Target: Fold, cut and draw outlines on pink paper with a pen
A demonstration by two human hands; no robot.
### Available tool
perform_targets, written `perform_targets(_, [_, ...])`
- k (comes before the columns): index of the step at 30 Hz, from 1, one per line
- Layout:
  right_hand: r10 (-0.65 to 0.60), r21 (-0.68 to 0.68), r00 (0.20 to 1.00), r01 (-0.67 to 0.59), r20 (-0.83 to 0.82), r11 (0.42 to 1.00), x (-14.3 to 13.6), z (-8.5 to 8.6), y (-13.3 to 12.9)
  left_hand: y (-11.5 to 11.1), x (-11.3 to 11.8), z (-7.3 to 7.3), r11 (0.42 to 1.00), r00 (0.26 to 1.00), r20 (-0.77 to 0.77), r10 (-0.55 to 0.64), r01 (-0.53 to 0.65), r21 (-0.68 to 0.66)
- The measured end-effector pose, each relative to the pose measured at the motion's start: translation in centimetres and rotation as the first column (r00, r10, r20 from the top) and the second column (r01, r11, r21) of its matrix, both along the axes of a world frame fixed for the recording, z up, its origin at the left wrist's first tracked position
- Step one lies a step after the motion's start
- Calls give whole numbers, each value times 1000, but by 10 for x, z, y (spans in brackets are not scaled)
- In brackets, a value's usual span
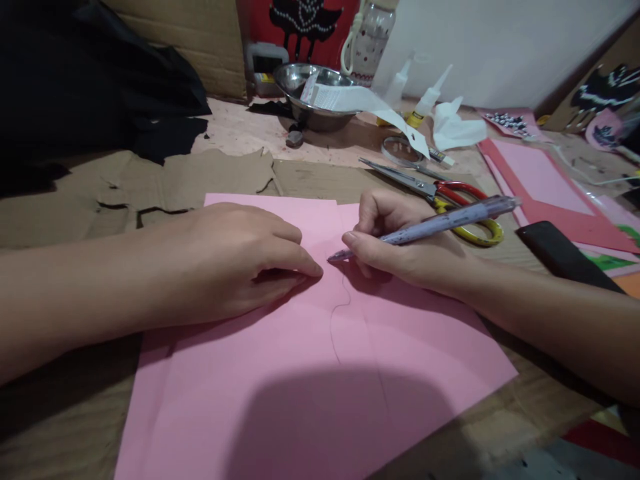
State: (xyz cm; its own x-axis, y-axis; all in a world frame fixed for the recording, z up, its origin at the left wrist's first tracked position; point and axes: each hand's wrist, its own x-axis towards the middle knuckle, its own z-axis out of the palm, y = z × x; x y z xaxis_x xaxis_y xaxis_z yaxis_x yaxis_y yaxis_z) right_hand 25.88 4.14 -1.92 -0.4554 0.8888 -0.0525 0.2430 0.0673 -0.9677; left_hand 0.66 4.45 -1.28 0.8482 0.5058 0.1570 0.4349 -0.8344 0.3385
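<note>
Pink paper (200, 380) bears the arched, unclenched left hand (240, 257); right fingers (369, 249) pinch a pen (445, 221).

Cardboard (210, 177) covers the front of the worktop (235, 127), pink paper (215, 387) flat on top. A metal bowl (320, 119) and glue bottles (426, 107) sit near the back edge; black material (100, 87) lies toward the back left corner.

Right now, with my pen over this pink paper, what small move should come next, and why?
I'd probably ease your left hand slightly away from the pen: one fingertip lies right beside the pen's tip, near the upper end of the drawn curve on the pink paper, and could crowd further drawing.
</note>
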Motion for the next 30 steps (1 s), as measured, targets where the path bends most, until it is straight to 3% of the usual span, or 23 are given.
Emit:
perform_targets(9, [38,-4,999,-38,3,999,0,3,1,-2,0,3,1000,1000,10,-1,1,22])
perform_targets(15, [-5,-35,998,3,-62,999,-3,2,-2,-3,-2,3,1000,1000,-17,4,-4,10])
perform_targets(30, [-37,9,993,38,-116,999,-5,0,-5,-1,-3,-7,995,999,28,-29,26,95])
